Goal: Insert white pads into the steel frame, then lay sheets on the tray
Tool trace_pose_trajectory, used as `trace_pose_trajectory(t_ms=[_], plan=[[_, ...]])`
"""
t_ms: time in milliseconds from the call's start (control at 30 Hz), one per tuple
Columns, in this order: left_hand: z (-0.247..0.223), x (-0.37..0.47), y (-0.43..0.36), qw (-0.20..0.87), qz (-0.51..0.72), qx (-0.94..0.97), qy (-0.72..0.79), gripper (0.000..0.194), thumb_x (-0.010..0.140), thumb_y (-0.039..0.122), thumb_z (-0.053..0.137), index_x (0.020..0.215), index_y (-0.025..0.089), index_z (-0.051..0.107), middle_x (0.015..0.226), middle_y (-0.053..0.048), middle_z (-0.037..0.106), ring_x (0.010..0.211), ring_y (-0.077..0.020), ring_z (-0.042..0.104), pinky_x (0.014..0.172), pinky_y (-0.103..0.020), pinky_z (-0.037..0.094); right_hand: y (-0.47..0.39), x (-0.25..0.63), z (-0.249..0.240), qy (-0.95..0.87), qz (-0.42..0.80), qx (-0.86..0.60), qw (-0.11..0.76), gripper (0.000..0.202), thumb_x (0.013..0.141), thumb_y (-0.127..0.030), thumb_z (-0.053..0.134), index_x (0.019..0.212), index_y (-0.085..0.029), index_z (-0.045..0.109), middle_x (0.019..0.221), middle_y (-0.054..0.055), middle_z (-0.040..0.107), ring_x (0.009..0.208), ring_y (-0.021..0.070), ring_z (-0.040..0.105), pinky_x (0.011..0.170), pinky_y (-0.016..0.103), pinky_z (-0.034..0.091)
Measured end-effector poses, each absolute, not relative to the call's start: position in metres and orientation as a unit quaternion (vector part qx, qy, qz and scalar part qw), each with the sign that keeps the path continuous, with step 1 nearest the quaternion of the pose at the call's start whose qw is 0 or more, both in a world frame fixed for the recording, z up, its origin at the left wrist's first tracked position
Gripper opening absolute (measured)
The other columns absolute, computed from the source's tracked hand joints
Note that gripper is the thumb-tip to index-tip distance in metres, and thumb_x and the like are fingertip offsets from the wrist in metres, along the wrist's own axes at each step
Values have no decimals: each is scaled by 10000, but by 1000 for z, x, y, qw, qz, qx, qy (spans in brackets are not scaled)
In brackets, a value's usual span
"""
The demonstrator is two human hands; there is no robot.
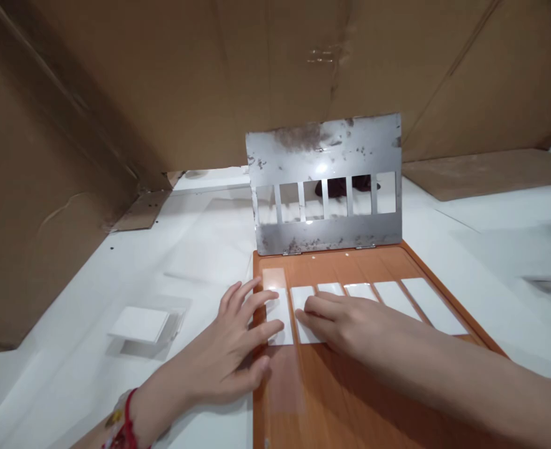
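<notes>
Item: orange board, six white rectangular cards in a row. Our left hand: fingers spread, at the leftmost card. Our right hand: fingers narrow, at the second card.

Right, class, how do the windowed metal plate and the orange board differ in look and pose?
The metal plate stands upright; the orange board lies flat. The metal plate is grey with dark smudges, the orange board orange. The metal plate has a row of cut-out windows; the orange board bears a row of white cards. They share hinges.
</notes>
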State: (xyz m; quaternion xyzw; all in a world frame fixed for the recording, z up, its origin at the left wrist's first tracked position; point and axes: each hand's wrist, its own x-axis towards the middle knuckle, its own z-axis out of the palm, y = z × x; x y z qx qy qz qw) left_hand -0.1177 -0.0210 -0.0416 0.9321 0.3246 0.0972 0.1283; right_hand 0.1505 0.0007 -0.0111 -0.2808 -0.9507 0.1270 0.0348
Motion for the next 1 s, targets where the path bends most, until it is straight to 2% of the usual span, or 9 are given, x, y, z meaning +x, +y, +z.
trace_pose_trajectory(t_ms=[167,500,700,800,900,967,1000], plan=[[-41,-118,-18,136,90,932,323,327,905,222,469,1230,253,466,1445,-132,348,1453,-389,162,1140,-704,208,-1,151,-6,-943,145,-298,21,384,744,158,466,869,-167,628,882,20,608,701,147,573,608,245,437],[-38,-116,-18,151,85,928,330,283,909,257,486,1192,267,501,1435,-119,396,1445,-389,218,1149,-702,205,3,153,-18,-961,99,-255,45,315,742,110,479,833,-164,606,830,20,560,684,156,534,589,252,431],[-37,-114,-20,153,61,927,338,311,887,231,510,1194,276,510,1465,-114,407,1460,-379,247,1171,-707,174,2,151,-12,-938,169,-304,7,391,738,126,401,888,-160,620,850,25,595,679,146,551,612,253,444],[-35,-113,-20,152,64,924,346,310,867,192,511,1165,274,535,1451,-103,432,1460,-385,266,1173,-713,175,3,152,-6,-930,196,-311,4,360,776,103,421,919,-161,619,868,31,587,684,152,537,605,267,429],[-31,-114,-19,147,53,925,346,328,870,174,497,1174,287,549,1453,-94,442,1460,-401,268,1149,-745,180,1,151,0,-932,205,-297,32,230,860,16,493,929,-180,592,941,39,579,809,185,545,692,306,445],[-28,-115,-18,144,40,929,339,361,879,180,494,1216,301,541,1462,-89,448,1463,-405,266,1142,-754,174,-4,147,1,-921,225,-313,56,55,925,-141,580,916,-188,555,971,39,567,864,202,537,750,335,458],[-26,-116,-17,144,37,930,335,387,887,189,494,1256,304,521,1467,-91,451,1466,-403,263,1144,-753,164,-7,144,0,-916,233,-319,63,105,934,-243,628,916,-188,540,980,43,560,873,212,532,761,349,464]])
